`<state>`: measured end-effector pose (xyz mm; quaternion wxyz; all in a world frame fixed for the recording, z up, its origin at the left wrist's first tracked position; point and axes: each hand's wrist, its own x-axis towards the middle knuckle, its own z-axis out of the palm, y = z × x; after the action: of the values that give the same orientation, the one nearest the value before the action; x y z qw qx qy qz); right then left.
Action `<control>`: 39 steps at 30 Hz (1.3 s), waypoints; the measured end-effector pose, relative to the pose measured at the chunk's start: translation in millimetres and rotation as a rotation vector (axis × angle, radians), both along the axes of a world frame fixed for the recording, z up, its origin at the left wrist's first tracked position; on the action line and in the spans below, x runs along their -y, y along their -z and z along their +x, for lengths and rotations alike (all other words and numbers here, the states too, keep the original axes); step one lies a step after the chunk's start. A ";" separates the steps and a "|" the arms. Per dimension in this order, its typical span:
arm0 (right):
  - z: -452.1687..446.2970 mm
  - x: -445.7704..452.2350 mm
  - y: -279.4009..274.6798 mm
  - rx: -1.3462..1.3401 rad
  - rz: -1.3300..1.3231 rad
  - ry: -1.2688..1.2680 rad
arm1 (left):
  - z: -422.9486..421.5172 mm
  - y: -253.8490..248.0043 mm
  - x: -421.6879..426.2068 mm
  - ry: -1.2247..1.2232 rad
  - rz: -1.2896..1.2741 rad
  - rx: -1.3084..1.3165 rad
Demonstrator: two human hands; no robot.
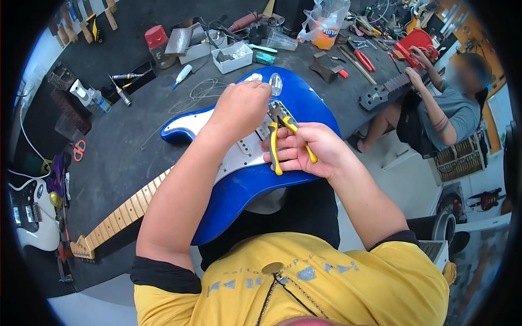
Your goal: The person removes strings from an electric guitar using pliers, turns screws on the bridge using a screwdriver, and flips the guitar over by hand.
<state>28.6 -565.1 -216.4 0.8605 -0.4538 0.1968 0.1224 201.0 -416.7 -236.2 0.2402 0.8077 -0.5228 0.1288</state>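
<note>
A blue electric guitar [234, 190] with a white pickguard lies across the dark bench edge, its maple neck [128, 209] pointing to the lower left. My right hand [321, 149] holds pliers [275, 149] with yellow and grey handles, spread apart, the jaws over the metal bridge [280, 110]. My left hand [243, 106] is above the guitar body just left of the bridge, its fingers curled together; what they pinch, if anything, is hidden. Thin loose wire-like strings [198, 96] coil on the bench beyond the guitar's upper horn.
A white parts box [232, 57], a red-lidded jar [157, 46] and a glue bottle [183, 75] stand behind the guitar. Red-handled pliers [364, 60] lie at right. Another person [459, 108] sits at the right, handling a dark guitar neck. Orange scissors [79, 150] lie left.
</note>
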 end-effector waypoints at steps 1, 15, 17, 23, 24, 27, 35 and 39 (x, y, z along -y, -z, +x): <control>-0.2 0.4 0.4 0.001 0.000 0.000 | 0.1 0.0 0.0 0.003 0.002 -0.001; 6.2 3.1 10.1 -0.042 -0.047 0.089 | -2.7 -0.4 -0.1 0.050 -0.037 0.000; 6.2 -3.2 8.6 -0.041 -0.071 0.152 | -2.7 -0.5 -0.9 0.051 -0.077 0.005; -8.8 -1.9 -5.0 0.042 -0.120 0.099 | 15.7 -11.4 -9.0 -0.070 -0.387 -0.013; -12.7 4.1 -9.1 0.089 -0.124 0.081 | 20.4 -21.4 -15.8 -0.086 -0.485 -0.005; -24.1 41.5 -36.1 0.213 -0.276 0.180 | 37.5 -66.7 -62.3 -0.182 -0.654 -0.176; 15.6 225.3 61.6 -0.110 -1.695 0.173 | 89.6 -161.1 -154.6 -0.092 -0.931 -0.465; 25.2 212.8 79.5 -0.071 -1.880 0.145 | 59.9 -202.7 -162.6 0.040 -0.994 -0.479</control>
<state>53.8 -777.9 -295.9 0.1408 -0.9444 0.2687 -0.1266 260.9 -254.1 -33.5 0.7072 0.5938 -0.3450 0.1680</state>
